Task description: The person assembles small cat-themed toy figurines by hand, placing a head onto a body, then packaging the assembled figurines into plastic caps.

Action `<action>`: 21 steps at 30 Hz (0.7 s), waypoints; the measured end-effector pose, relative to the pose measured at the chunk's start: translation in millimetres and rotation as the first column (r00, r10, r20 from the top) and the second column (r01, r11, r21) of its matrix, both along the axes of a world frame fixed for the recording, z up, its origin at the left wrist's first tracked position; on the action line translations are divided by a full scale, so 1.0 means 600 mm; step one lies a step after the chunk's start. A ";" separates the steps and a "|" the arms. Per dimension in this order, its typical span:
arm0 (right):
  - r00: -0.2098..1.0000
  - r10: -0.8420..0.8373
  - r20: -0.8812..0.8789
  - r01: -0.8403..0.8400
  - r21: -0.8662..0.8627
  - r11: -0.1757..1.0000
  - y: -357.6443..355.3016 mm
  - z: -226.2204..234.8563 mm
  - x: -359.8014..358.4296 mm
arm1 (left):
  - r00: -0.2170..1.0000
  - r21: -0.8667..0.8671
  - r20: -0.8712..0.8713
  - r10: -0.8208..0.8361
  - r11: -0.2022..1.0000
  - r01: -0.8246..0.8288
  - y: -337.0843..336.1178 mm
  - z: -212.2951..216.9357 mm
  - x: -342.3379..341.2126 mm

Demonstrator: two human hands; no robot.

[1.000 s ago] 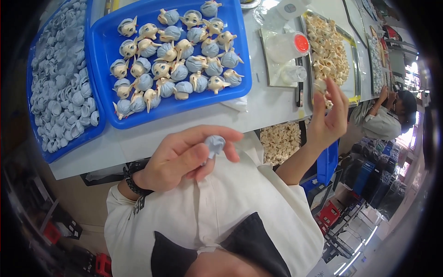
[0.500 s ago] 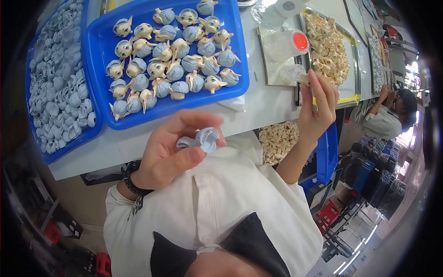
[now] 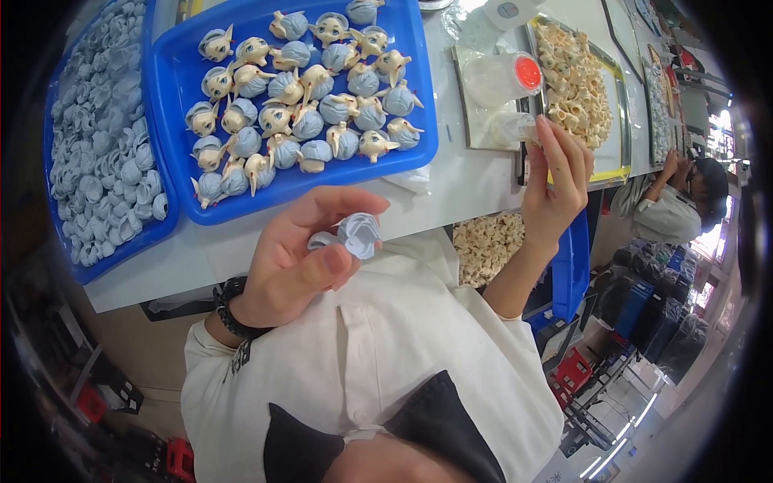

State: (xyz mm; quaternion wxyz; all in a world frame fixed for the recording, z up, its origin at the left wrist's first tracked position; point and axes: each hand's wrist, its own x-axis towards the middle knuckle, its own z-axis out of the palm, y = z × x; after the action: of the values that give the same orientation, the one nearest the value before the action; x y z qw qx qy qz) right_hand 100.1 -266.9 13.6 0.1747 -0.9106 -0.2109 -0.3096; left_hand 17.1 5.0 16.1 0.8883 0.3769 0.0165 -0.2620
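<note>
While the left hand [image 3: 294, 266] pinches a grey-blue doll hairpiece [image 3: 358, 234] at frame centre, the right hand [image 3: 555, 181] curls around a small part at upper right.

Viewpoint: a single wide fisheye camera worn on the person's head, the left of a side-by-side pair.
Direction: it looks steeply down over the person's own chest and white shirt [image 3: 378, 354], toward the pale grey table [image 3: 475, 181] ahead.
Nearness: close; the left hand [image 3: 302, 258] and right hand [image 3: 555, 181] fill the middle, and both forearms enter from below.
Orientation: upright, not mirrored; picture left is the person's left.
Distortion: straight table edges bend near the dark round rim.
Reach: the large blue plastic tray [image 3: 419, 105] lies at the top, a seated co-worker [image 3: 684, 201] at the far right.
Shared field: only one view is present, so no overlap shows.
</note>
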 end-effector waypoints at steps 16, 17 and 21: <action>0.993 -0.010 -0.120 -0.024 -0.276 0.961 0.003 0.052 0.019 | 0.997 -0.025 0.078 -0.004 1.000 0.006 0.003 -0.001 0.000; 0.991 -0.003 -0.133 -0.039 -0.306 0.951 0.004 0.056 0.022 | 0.996 -0.025 0.092 -0.012 1.000 0.014 0.003 -0.002 0.000; 0.987 0.003 -0.162 -0.065 -0.375 0.925 0.005 0.068 0.027 | 0.995 0.003 0.100 -0.012 1.000 0.012 0.004 0.003 0.002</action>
State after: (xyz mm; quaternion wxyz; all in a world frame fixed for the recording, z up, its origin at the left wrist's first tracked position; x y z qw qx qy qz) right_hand 116.4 -263.6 54.6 0.0172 -0.9450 -0.2679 -0.1867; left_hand 18.2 7.4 18.0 0.8860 0.3906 -0.0300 -0.2482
